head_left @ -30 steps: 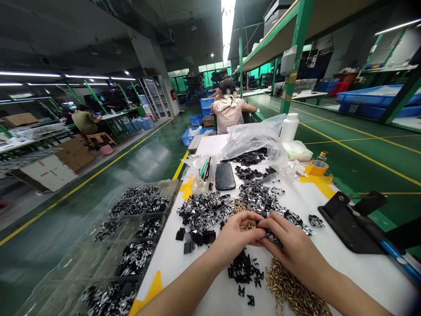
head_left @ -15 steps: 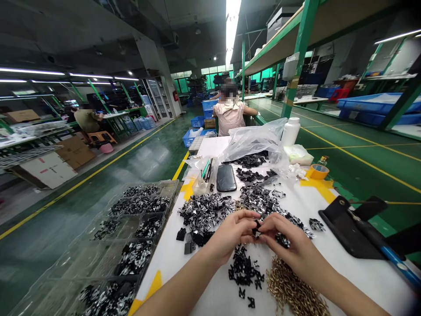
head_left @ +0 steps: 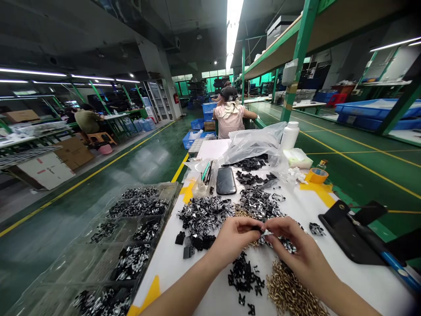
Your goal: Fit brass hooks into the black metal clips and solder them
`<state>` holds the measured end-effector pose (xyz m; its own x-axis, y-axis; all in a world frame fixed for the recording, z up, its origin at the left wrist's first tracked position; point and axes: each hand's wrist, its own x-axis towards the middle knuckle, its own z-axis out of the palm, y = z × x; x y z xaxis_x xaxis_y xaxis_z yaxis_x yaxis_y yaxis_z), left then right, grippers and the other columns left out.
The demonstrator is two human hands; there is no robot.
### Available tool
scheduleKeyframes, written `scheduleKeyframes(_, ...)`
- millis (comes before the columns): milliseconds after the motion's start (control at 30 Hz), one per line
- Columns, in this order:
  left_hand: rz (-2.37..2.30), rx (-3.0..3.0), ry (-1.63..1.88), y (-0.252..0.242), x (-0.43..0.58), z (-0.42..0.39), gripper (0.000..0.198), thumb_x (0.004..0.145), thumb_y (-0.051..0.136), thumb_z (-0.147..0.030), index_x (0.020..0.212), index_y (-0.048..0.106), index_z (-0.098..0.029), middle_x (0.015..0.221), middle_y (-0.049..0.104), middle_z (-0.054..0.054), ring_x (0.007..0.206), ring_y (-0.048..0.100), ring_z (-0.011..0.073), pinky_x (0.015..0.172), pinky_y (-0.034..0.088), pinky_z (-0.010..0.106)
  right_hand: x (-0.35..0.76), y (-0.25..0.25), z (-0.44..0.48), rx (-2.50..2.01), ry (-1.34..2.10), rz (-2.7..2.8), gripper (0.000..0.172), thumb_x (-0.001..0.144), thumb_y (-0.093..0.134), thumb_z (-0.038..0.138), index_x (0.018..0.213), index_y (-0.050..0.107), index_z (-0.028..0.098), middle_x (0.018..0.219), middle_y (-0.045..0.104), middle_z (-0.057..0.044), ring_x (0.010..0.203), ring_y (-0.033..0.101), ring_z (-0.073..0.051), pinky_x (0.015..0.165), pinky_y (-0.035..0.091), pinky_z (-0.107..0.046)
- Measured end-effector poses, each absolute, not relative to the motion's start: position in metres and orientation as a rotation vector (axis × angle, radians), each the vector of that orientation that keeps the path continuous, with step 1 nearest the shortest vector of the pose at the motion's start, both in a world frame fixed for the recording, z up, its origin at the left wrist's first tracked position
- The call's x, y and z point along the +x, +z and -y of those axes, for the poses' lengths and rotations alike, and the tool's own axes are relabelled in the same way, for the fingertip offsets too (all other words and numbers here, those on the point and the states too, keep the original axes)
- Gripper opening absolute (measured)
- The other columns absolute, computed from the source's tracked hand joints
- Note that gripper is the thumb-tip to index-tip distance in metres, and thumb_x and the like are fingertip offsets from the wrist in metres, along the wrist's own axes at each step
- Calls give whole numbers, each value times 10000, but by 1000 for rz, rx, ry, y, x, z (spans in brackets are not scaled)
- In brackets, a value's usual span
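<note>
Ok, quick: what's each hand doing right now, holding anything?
Left hand: fingertips pinched shut on a small black part.
Right hand: fingertips pinched on the same small black part from the other side.

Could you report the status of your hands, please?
Left hand, right hand pinching one small black part. Loose black parts, gold chain beneath. Nothing blocking.

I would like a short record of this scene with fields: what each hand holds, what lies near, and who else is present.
Left hand: pinches a small black part at the fingertips
Right hand: pinches the same part from the other side
Near the hands: gold pieces, black clips, heap of black-and-silver parts
Further back: phone, plastic bag, white bottle
Beside the table: clear tray with compartments of parts
Other person: seated ahead, back turned
</note>
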<state>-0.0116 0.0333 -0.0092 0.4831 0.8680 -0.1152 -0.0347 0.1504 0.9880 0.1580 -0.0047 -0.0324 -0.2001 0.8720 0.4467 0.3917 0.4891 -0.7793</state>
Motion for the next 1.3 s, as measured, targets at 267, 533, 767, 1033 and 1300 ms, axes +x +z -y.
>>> scheduleKeyframes(267, -887, 1284, 760, -14, -12, -31, 266, 676, 674, -151, 938, 633, -131, 802, 626, 59, 624, 549, 129, 598, 458, 270, 157, -35, 3, -972, 263, 2037, 193, 882, 404, 114, 1017, 484, 227, 1041, 518, -72, 997, 531, -176, 803, 485, -298)
scheduleKeyframes(533, -857, 1248, 753, -9, -12, -33, 385, 637, 687, -76, 1012, 643, -150, 921, 641, 76, 810, 586, 166, 762, 451, 293, 157, -31, -1, -1077, 300, 2085, 147, 893, 375, 151, 976, 478, 215, 954, 470, -72, 864, 537, -174, 696, 499, -305)
scheduleKeyframes(767, -861, 1152, 798, -5, -18, -34, 359, 668, 741, -227, 1008, 647, -164, 947, 652, 82, 894, 602, 195, 840, 445, 335, 160, -29, -2, -1048, 263, 2047, 125, 893, 391, 160, 949, 487, 218, 962, 515, -70, 916, 542, -190, 743, 483, -319)
scheduleKeyframes(1033, -884, 1228, 777, -4, -17, -33, 320, 687, 727, -239, 995, 681, -167, 995, 679, 105, 944, 606, 211, 869, 446, 347, 162, -33, -3, -1018, 248, 2009, 199, 890, 417, 142, 1068, 456, 221, 930, 551, -60, 879, 548, -178, 732, 481, -319)
scheduleKeyframes(1300, -873, 1194, 781, -1, -15, -30, 266, 720, 692, -244, 966, 691, -142, 916, 696, 104, 829, 638, 192, 790, 499, 343, 162, -31, -2, -1028, 226, 2062, 242, 885, 437, 183, 1122, 476, 212, 1008, 521, -86, 957, 536, -206, 766, 496, -352)
